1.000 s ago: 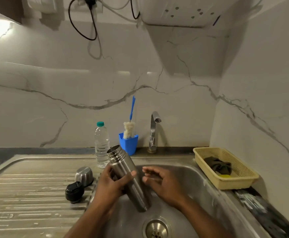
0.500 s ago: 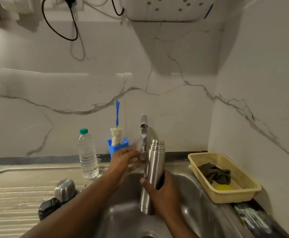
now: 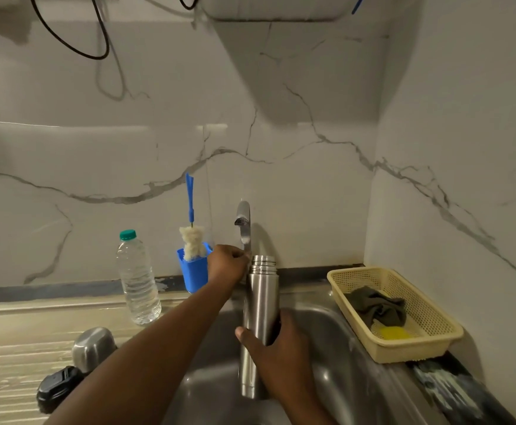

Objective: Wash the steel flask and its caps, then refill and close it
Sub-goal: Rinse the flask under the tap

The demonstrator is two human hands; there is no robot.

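Inspector: Lower left of frame?
Officer: Black cap (image 3: 57,388) and steel cap (image 3: 92,348), side by side on the drainboard (image 3: 20,348).
Inspector: Centre?
Officer: Right hand (image 3: 276,348) wrapped round the steel flask (image 3: 261,302), upright, uncapped, over the sink (image 3: 327,332). Behind it, left hand (image 3: 227,265), fingers curled on the tap (image 3: 244,225).

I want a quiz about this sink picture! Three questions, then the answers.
1. True or false: the steel flask has a cap on it.
2. What lies in the yellow basket? A) a dark cloth B) a spoon C) a cup
3. Fill in: the left hand is curled at the ____, while the right hand holds the flask.
Key: 1 false; 2 A; 3 tap.
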